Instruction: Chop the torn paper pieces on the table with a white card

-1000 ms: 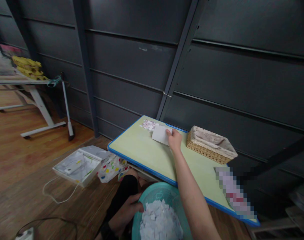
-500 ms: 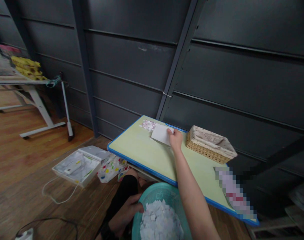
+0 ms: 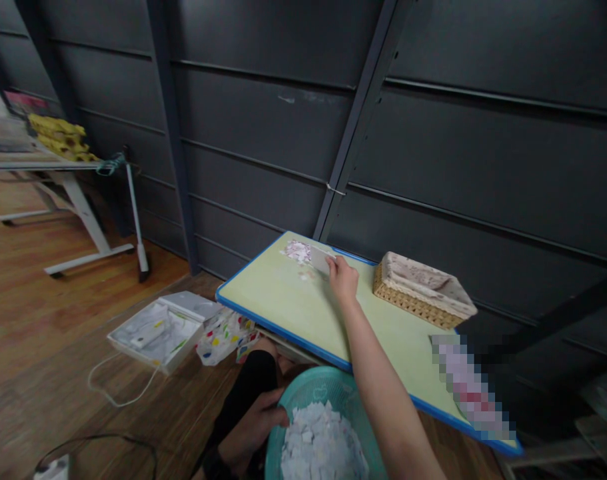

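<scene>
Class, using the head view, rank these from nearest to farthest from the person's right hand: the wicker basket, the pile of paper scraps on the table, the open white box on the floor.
1. Pile of paper scraps, just left of the right hand, at the table's far corner.
2. Wicker basket, to its right on the table.
3. Open white box, down left on the floor.

The surface looks like smooth, matt pale-green laminate edged in glossy blue plastic. At its one o'clock end sits a basket of rough woven wicker lined with pale cloth. The sheet in the right hand seems to be thin white paper, though blur hides its finish. At six o'clock, a teal plastic bowl, slotted and slightly glossy, holds matt paper scraps. The floor is varnished wood.
</scene>
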`<action>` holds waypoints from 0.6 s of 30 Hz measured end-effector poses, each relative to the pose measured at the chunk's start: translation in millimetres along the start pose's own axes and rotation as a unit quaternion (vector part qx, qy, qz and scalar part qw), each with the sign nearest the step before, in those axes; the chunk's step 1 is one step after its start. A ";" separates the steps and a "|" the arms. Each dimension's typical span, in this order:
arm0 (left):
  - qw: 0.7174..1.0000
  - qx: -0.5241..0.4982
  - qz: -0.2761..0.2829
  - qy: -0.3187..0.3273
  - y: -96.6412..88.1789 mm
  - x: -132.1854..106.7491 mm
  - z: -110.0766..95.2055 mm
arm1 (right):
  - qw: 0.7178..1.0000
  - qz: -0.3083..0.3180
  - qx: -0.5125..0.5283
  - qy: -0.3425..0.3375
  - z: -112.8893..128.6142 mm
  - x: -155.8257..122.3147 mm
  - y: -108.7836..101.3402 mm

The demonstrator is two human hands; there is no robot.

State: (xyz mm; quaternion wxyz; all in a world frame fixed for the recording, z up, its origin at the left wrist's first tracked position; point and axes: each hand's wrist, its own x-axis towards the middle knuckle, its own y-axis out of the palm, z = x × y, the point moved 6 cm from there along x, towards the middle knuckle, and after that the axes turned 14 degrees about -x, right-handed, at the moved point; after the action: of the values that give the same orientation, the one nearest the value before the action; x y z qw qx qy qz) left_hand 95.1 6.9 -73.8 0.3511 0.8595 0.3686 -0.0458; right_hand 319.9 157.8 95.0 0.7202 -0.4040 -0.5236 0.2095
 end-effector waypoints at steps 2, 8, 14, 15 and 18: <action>1.000 0.003 -0.014 0.007 -0.3 -1.0 -1.5 | 1.000 0.009 0.002 -0.018 3.1 0.4 3.7; 0.998 0.006 -0.068 0.012 4.0 -10.5 -10.6 | 0.999 0.012 0.027 -0.041 8.5 -1.6 2.7; 0.997 -0.005 -0.077 -0.001 10.7 -13.4 -15.0 | 0.998 0.003 0.049 -0.043 13.7 -4.0 -9.6; 0.997 -0.006 -0.078 0.000 10.3 -12.9 -14.8 | 0.998 -0.002 0.050 -0.037 12.9 -3.7 -12.1; 0.997 -0.009 -0.079 0.003 7.5 -10.8 -12.6 | 0.998 -0.025 0.056 -0.011 7.9 -2.5 -18.4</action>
State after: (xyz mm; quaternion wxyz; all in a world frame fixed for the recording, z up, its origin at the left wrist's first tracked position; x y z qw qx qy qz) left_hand 90.0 4.8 -56.4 0.3533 0.8246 0.4366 -0.0678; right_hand 309.5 148.1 109.3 0.7407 -0.3474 -0.5294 0.2245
